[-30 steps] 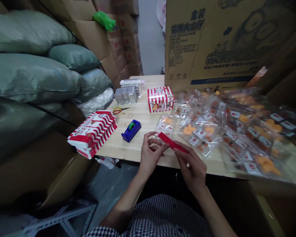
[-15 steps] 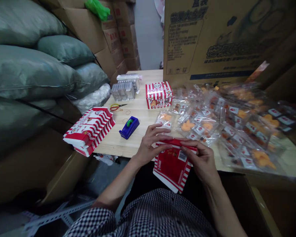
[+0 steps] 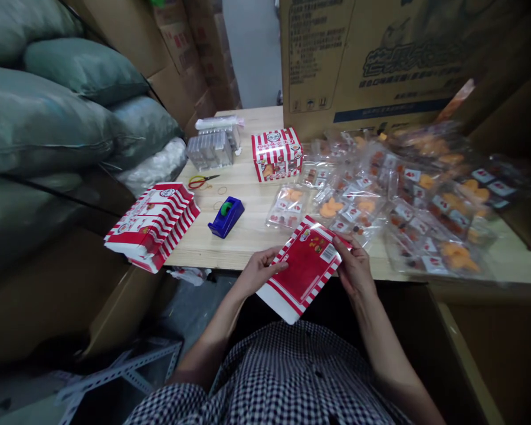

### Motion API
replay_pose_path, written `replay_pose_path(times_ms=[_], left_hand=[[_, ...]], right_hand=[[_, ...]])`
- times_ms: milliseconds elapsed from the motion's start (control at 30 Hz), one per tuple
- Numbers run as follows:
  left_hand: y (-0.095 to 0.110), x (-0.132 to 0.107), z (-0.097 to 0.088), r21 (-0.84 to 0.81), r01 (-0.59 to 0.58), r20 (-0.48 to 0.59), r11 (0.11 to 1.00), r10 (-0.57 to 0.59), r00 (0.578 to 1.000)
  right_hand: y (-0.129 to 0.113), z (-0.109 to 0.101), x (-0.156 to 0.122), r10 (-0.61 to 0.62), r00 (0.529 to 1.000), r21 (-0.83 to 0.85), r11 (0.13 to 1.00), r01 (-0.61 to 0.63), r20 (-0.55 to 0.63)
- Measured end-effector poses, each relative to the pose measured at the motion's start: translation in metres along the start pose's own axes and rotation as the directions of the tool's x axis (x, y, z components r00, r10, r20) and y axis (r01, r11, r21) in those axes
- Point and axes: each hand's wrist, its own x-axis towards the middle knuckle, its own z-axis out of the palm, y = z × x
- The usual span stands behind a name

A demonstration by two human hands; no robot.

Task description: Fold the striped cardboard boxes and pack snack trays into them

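Between my hands is a flat red-and-white striped carton (image 3: 307, 268), tilted over my lap at the table's front edge, its barcode side facing up. My left hand (image 3: 262, 273) is closed on its left edge, thumb on top. My right hand (image 3: 354, 260) pinches the upper right edge beside the barcode. Just beyond the carton lies a clear pack of orange pieces (image 3: 288, 203). A formed striped box (image 3: 277, 154) stands farther back. To the left are a blue tape dispenser (image 3: 227, 217) with green tape and yellow-handled scissors (image 3: 202, 181).
A stack of flat striped cartons (image 3: 153, 221) sits at the table's left edge. Clear plastic cases (image 3: 210, 149) stand at the back. Many clear packs (image 3: 433, 215) cover the right side. A large cardboard box (image 3: 358, 65) rises behind; full sacks (image 3: 48, 118) are piled left.
The carton has turned and lies flatter, its top edge unfolded and its lower end swung left. My left hand has moved down from the top edge to the left edge. The camera view has shifted slightly.
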Motion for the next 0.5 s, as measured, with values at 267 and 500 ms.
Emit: replay_pose_path(times_ms=[267,500], left_hand=[[0.006,0.022,-0.025,0.192,0.052,0.127,0.980,-0.078,0.989],[0.002,0.081,-0.052,0.489,-0.031,-0.245,0.872,0.171,0.954]], right_hand=[[0.025,-0.013,-0.016,0.099,0.986,-0.067,0.994,-0.090,0.136],[0.062,-0.031,-0.013,0.111,0.991,0.048,0.993,-0.107,-0.077]])
